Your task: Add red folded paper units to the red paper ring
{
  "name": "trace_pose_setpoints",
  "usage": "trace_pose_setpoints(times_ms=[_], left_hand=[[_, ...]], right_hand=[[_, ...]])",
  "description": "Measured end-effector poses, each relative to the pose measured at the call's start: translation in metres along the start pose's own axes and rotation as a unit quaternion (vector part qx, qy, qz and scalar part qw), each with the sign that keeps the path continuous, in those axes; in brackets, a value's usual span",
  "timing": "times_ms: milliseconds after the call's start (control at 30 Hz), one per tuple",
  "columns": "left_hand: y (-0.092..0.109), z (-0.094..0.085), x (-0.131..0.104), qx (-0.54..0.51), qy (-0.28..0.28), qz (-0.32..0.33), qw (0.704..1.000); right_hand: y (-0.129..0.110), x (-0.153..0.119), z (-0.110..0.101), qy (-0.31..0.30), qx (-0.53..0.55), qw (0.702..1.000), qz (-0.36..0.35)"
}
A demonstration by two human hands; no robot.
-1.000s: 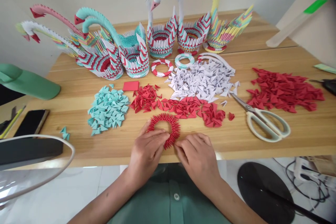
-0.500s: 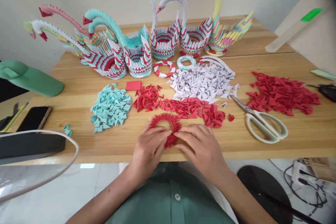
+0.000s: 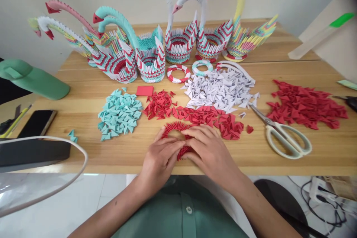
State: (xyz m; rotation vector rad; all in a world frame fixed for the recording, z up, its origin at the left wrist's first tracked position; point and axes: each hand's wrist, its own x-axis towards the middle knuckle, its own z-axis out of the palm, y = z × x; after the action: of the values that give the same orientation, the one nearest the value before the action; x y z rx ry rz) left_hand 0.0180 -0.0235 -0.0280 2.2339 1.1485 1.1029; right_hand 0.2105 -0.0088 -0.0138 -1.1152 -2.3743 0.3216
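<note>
While the left fingers grip the near side of the spiky red paper ring, the right fingers pinch its right side, close beside them. The ring lies on the desk, near its front edge. Scissors lie well to the fingers' right, turquoise pieces to their left. Small red pieces sit just beyond the fingers, then white pieces, and farthest, a row of paper swans.
</note>
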Motion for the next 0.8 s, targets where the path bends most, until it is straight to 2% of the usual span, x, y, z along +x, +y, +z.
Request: trace_pose_setpoints(times_ms=[233, 467, 633, 800], left_hand=[[0.001, -0.001, -0.001, 0.009, 0.004, 0.021, 1.0], [-0.004, -0.028, -0.006, 0.057, 0.08, -0.013, 0.995], [-0.019, -0.036, -0.013, 0.078, 0.047, -0.045, 0.995], [-0.018, -0.032, -0.022, 0.076, -0.021, -0.047, 0.996]], right_hand=[[0.001, -0.005, 0.002, 0.031, -0.001, 1.0, 0.0], [0.011, -0.043, -0.015, 0.103, -0.019, 0.992, 0.066], [0.006, -0.058, -0.009, 0.1, -0.037, 0.991, 0.08], [0.001, -0.055, 0.002, 0.086, -0.046, 0.992, 0.084]])
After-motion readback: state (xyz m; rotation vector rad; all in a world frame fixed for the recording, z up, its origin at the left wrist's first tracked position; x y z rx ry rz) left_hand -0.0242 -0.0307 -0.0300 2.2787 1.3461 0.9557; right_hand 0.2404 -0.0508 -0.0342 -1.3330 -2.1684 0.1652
